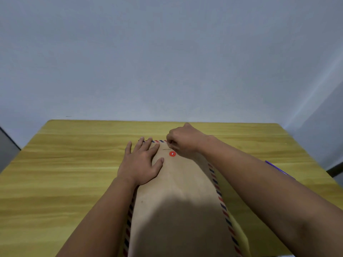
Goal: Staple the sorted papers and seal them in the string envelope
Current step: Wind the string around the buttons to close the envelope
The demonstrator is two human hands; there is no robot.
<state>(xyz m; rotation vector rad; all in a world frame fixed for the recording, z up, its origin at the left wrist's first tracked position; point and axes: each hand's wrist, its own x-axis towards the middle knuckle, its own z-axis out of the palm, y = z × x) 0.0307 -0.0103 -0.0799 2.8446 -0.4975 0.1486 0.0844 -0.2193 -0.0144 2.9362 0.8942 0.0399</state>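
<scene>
Head view, one frame. Table (74,173): yellow wood grain, its far edge against a pale wall (167,52).

Envelope (178,191): brown kraft, long, lying flat on the table and running from the near edge of the picture away toward the far side. Red-and-blue striped border along both long sides and across the far end. Lower part in shadow.

Button (172,154): red disc with a pale centre, on the envelope near its far end, roughly on the centre line.

String (166,149): thin dark line just beyond the button, running toward the right hand; its end is hard to follow.

Left hand (142,161): fingers straight and spread, palm down, pressing flat on the left part of the envelope beside the button. Fingertips reach the striped far edge; thumb points toward the button without touching it.

Right hand (182,143): fingers curled, knuckles up, just beyond and to the right of the button at the far end of the envelope. Fingertips bunch together where the string ends, apparently pinching it; the contact itself is too small to make out clearly.

Purple item (280,170): narrow, on the table to the right, mostly hidden behind the right forearm; kind cannot be told.

Papers: none visible outside the envelope.
</scene>
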